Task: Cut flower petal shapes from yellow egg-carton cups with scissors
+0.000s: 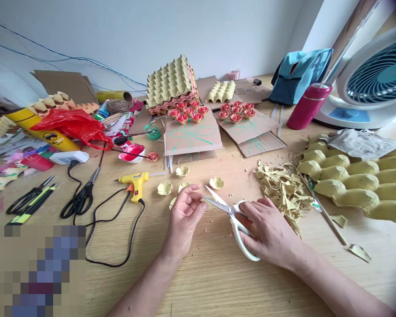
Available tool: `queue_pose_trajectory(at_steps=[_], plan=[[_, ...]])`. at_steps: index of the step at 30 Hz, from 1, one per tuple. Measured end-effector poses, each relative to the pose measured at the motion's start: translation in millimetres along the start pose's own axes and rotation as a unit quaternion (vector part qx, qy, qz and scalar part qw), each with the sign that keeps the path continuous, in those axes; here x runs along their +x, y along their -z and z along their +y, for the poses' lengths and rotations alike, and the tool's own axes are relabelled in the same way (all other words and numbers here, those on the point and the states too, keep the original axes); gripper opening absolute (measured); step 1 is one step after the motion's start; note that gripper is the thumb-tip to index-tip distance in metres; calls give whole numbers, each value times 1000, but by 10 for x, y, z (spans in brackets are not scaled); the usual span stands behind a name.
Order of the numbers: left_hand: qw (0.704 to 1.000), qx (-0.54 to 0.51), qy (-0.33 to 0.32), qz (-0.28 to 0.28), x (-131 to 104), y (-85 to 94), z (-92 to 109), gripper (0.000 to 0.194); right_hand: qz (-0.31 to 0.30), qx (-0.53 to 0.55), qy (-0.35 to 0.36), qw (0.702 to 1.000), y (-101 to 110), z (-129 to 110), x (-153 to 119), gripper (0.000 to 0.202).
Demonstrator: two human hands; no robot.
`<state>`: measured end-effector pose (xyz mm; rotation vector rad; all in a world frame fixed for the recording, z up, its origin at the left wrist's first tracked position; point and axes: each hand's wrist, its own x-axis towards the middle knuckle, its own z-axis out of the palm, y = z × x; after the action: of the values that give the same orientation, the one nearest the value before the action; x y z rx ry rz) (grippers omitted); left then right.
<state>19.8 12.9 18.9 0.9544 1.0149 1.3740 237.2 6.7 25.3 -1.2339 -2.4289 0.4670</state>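
White-handled scissors (pixel 240 231) are in my right hand (pixel 267 229), their blades parted and pointing left. Between those blades and my left hand (pixel 186 215) is a small piece of yellowish egg carton (pixel 212 199), pinched by my left fingertips and partly hidden by them. Several cut yellow carton cups lie just beyond my hands, among them one at the left (pixel 165 188), one at the back (pixel 182 171) and one at the right (pixel 217 182). Tiny scraps are scattered under the blades.
A yellow glue gun (pixel 134 182) and black scissors (pixel 82 200) lie left. Red paper flowers stand on cardboard (pixel 193 140) behind. Carton scraps (pixel 284 189), a large egg tray (pixel 359 185), a pink bottle (pixel 308 105) and a fan (pixel 379 75) are right.
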Motion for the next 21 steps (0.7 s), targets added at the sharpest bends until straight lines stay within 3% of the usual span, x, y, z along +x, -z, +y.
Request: queue_pose_trajectory(at_steps=[7, 21], plan=[[1000, 15, -7, 4, -5, 1, 14, 39, 1, -46, -7, 999, -43, 29, 6, 15], [998, -6, 44, -35, -47, -60, 6, 45, -7, -36, 3, 999, -39, 14, 6, 17]])
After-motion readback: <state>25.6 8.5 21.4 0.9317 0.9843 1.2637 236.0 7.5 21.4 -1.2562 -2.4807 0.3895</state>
